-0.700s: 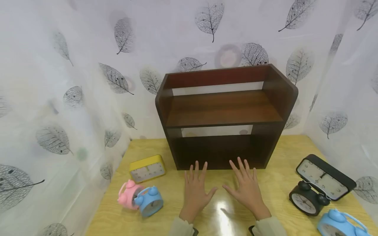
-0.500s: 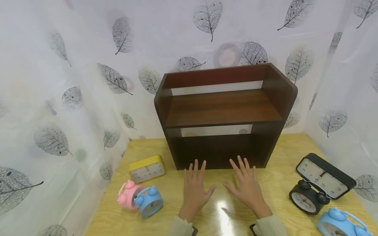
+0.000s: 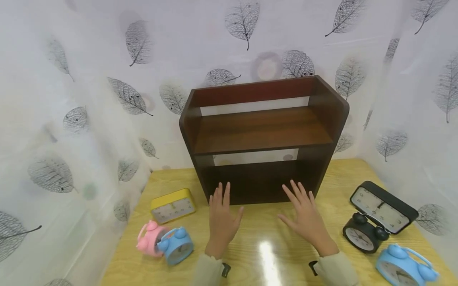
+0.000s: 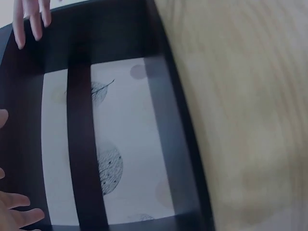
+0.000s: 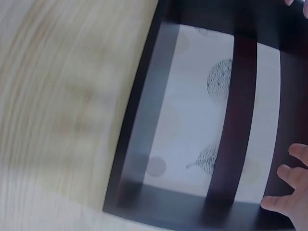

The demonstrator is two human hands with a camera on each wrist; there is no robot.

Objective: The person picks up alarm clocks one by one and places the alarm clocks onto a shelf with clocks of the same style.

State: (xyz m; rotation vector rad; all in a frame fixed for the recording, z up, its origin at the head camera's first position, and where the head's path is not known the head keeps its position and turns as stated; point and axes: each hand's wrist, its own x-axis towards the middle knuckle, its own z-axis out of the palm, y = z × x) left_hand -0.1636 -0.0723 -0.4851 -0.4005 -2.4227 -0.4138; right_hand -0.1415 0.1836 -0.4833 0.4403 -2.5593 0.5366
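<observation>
A dark brown two-tier shelf (image 3: 262,129) stands upright on the table. In front of its lower opening, my left hand (image 3: 222,218) is held with fingers extended and thumb apart, holding nothing. My right hand (image 3: 307,220) mirrors it on the other side, fingers spread and nothing in them. In the head view the fingertips of both hands overlap the lower compartment. The left wrist view shows fingers (image 4: 21,216) beside the shelf, and the right wrist view catches fingers (image 5: 288,178) at its lower right.
Left of the hands are a yellow clock (image 3: 173,205), a pink twin-bell alarm clock (image 3: 147,240) and a blue one (image 3: 179,250). On the right lie a black rectangular clock (image 3: 383,206), a black twin-bell alarm clock (image 3: 361,236) and another blue one (image 3: 398,266). A leaf-patterned curtain (image 3: 171,47) hangs behind.
The hands have spread farther apart, the left one drifting left and the right one slightly right. The head view has shifted a little; shelf and clocks stay in place on the table.
</observation>
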